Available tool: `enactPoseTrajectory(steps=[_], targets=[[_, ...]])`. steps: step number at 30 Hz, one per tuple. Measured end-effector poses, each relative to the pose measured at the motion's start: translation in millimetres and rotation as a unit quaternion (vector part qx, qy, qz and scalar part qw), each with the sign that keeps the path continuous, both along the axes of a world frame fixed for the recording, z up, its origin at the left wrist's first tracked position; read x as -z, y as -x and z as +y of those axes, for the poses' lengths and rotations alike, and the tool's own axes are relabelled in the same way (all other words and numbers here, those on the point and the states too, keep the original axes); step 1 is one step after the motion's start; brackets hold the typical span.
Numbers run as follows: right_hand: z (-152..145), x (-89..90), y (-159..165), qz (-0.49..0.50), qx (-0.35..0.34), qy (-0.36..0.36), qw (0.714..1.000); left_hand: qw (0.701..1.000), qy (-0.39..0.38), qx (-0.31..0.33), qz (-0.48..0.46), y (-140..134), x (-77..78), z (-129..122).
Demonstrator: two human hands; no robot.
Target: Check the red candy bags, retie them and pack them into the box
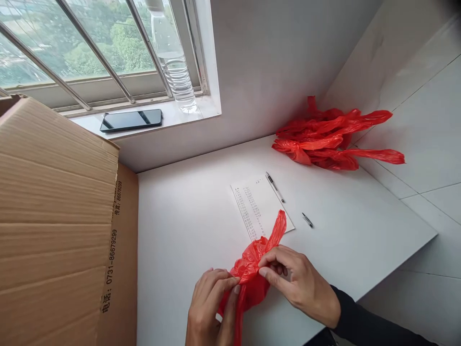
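Note:
A crumpled red plastic bag [254, 254] is held over the near part of the white table, overlapping the lower edge of a written sheet of paper [255, 202]. My left hand [212, 302] pinches the bag's gathered part between thumb and forefinger. From the other side my right hand [293, 276] pinches the same gathered plastic, fingertips close together. One strip of the bag sticks up beyond my right hand, and another hangs down beside my left thumb. What the bag contains, if anything, is hidden.
A large cardboard box [54, 216] stands at the left. More red plastic bags [324, 137] lie at the back right. A pen [275, 186] and a pen cap [307, 220] lie by the paper. On the sill are a phone [131, 120] and a water bottle [178, 77].

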State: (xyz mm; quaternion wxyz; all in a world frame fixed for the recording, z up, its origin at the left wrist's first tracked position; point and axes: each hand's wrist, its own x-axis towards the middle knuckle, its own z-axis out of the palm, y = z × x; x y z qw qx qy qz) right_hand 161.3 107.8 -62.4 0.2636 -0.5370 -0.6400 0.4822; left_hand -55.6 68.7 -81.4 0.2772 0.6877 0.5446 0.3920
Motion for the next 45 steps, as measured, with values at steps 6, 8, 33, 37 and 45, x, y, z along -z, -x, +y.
enactPoseTrajectory(steps=[6,8,33,37,45], targets=[[5,-2.0,-14,-0.026,0.016,-0.002,1.000,0.994,0.077,-0.076,-0.016,11,-6.8,-8],[5,-1.0,-18,-0.036,0.025,-0.021,0.999,0.987,0.106,-0.121,-0.024,14,-6.0,-12],[1,0.6,-34,-0.157,-0.225,-0.133,0.952,0.994,-0.010,0.069,0.089,-9,-4.1,-15],[5,-7.1,-37,-0.128,-0.170,-0.121,0.970,0.998,0.040,-0.016,0.041,6,-5.9,-16],[7,-9.8,-25,-0.099,-0.148,-0.106,0.978,0.995,0.060,-0.069,0.037,4,-14.1,-15]])
